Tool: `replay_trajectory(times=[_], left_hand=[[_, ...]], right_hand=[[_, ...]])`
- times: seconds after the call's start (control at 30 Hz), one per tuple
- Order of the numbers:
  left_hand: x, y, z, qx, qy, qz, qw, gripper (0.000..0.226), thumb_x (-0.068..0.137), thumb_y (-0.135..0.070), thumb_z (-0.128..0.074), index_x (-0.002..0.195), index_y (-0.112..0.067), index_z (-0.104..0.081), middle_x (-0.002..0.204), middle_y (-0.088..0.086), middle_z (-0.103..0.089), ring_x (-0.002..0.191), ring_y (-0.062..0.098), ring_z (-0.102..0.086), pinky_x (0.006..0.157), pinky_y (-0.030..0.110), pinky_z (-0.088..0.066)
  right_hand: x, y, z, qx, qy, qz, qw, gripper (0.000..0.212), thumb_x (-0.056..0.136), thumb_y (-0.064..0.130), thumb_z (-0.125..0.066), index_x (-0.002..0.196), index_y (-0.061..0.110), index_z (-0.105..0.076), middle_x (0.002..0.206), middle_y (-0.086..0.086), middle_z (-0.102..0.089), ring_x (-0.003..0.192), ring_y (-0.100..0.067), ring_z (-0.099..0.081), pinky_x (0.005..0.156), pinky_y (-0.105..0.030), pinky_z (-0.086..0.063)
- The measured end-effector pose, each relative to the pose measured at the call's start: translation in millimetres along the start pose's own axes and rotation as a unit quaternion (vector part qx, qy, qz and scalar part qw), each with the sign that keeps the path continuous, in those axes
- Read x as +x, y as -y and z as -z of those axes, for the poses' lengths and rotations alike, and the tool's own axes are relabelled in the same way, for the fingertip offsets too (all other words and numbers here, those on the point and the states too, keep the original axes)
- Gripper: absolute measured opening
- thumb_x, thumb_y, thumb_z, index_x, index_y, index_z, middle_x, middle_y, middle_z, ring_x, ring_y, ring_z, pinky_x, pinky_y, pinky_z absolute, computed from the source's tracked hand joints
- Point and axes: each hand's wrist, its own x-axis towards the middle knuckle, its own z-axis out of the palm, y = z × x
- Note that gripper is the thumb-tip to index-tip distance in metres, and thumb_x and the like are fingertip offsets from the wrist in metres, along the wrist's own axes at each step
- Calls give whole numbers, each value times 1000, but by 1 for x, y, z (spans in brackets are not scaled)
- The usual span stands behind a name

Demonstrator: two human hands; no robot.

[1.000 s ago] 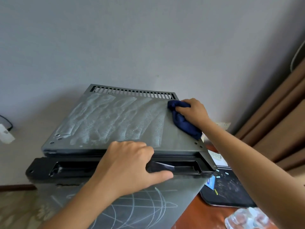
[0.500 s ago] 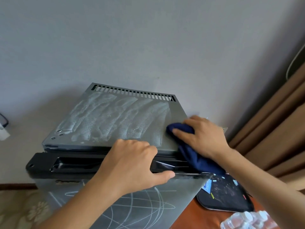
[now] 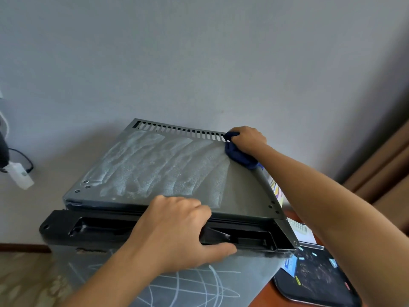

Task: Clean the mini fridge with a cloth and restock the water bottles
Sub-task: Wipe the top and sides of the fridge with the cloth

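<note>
The mini fridge's grey metal top (image 3: 243,196) fills the middle of the head view, streaked with pale dust except for a wiped strip along its right side. My right hand (image 3: 249,138) grips a bunched dark blue cloth (image 3: 238,155) at the back right corner, by the row of vent slots. My left hand (image 3: 177,231) grips the black front rim (image 3: 59,224) of the fridge, fingers over the edge and thumb along the front. The door face (image 3: 199,289) below carries white chalk scribbles. No water bottles are visible.
A dark tray (image 3: 314,278) with small coloured bits lies on a red-brown surface at the lower right. A white plug with a black cable (image 3: 18,173) hangs at the left wall. Brown curtains (image 3: 387,173) hang at the right. The wall stands right behind the fridge.
My right hand has carried the cloth from the front right edge back up to the rear right corner, widening the wiped strip. My left hand has stayed on the front rim.
</note>
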Motion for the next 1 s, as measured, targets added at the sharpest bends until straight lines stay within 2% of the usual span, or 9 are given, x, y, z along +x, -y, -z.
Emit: replay_trajectory(times=[0.13,0.27,0.37,0.47,0.57,0.63,0.73,0.87,1.0], left_hand=[[2,-1,5,-5,-11,10,1000,78,71,-97,-29,61,-20,-36,58,-7,-43,49,7,-32,53,29,-22],[0,-3,3,18,-2,9,1000,77,72,-95,-30,64,-18,-38,61,-5,-45,50,8,-32,52,29,-18],[-1,-4,3,18,-18,4,1000,76,73,-94,-31,63,-19,-39,60,-5,-46,50,9,-33,51,30,-18],[-2,-3,3,9,-21,-6,1000,75,73,-93,-32,61,-19,-39,57,-6,-46,48,9,-34,50,30,-18],[-1,-4,1,8,-28,-12,1000,75,73,-93,-31,61,-19,-41,57,-6,-48,50,10,-40,50,30,-19],[-1,-5,1,4,-21,-15,1000,75,73,-92,-31,61,-18,-39,58,-6,-48,51,12,-42,50,30,-19],[0,-5,1,3,-17,-12,1000,74,72,-92,-33,60,-19,-34,58,-6,-44,53,16,-41,50,30,-16],[0,-5,3,16,13,-2,1000,75,73,-93,-31,65,-18,-34,64,-5,-47,60,17,-43,53,33,-19],[1,-6,4,43,41,10,998,74,74,-94,-29,68,-20,-33,71,-6,-46,67,17,-41,60,37,-22]], right_hand=[[-48,-7,4,26,-17,18,999,33,88,48,-59,120,46,-68,125,3,-69,105,-26,-61,78,-33,-44],[-130,-11,5,25,-51,62,996,56,77,82,-56,115,44,-71,122,8,-70,112,-26,-65,88,-37,-52],[-190,-18,11,5,-85,94,992,56,75,81,-44,112,49,-71,120,16,-68,112,-20,-63,89,-37,-52],[-246,-23,17,-27,-116,133,984,41,83,75,-48,109,53,-71,116,27,-64,110,-8,-56,77,-30,-46],[-277,-27,16,-50,-172,173,969,33,90,70,-48,107,54,-71,114,29,-64,109,-7,-55,64,-33,-53],[-273,-23,13,-57,-182,187,964,35,92,69,-45,109,54,-71,114,29,-65,109,-8,-56,61,-34,-54],[-234,-7,8,-32,-149,191,970,40,91,71,-41,110,52,-70,114,25,-68,104,-14,-60,76,-36,-54],[-142,11,-2,8,-101,100,990,43,86,72,-43,109,48,-71,105,8,-73,103,-27,-65,80,-38,-54],[-58,28,-9,10,-75,8,997,36,91,57,-50,103,36,-76,106,-4,-72,107,-34,-60,76,-37,-47]])
